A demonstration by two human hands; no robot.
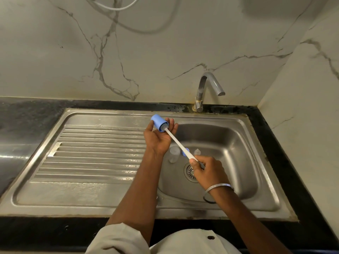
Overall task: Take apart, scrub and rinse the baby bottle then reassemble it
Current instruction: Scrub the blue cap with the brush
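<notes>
The left hand [157, 139] holds the blue cap [158, 122] over the sink [238, 136]. The right hand [207, 169] grips the brush [178, 143], its head inside the cap. The clear bottle [173, 154] sits in the sink.

White brush [178, 143] inside blue cap [159, 123], over sink [91, 191]

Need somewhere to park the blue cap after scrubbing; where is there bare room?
The ribbed drainboard, left of the basin, is bare. The basin floor toward its right wall is free. Crowded: near the drain, where the clear bottle, blue ring and teat sit.
</notes>
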